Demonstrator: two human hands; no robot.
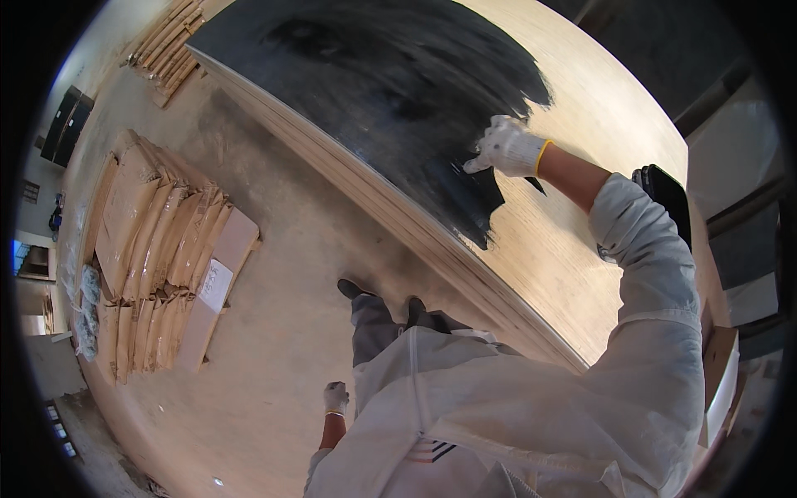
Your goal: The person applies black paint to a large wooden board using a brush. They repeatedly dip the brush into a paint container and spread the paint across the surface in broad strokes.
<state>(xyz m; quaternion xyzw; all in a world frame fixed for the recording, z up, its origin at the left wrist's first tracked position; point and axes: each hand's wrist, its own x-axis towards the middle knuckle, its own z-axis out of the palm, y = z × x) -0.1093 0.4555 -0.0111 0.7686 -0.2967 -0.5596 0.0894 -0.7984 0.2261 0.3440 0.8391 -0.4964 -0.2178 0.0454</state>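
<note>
A large pale wood panel lies on top of a stack, and its left part is covered in a black coating. My right hand, in a white knit glove, presses down at the ragged edge of the black area. It grips a dark applicator, of which only a small tip shows under the wrist. My left hand, also gloved, hangs curled in a fist by my side over the floor and holds nothing visible. I wear a white coverall.
Brown paper-wrapped bundles and a flat cardboard sheet lie on the concrete floor to the left. Wooden strips lie at the top left. A black container sits on the panel's right side, and a cardboard box stands lower right. My dark shoes stand beside the stack's edge.
</note>
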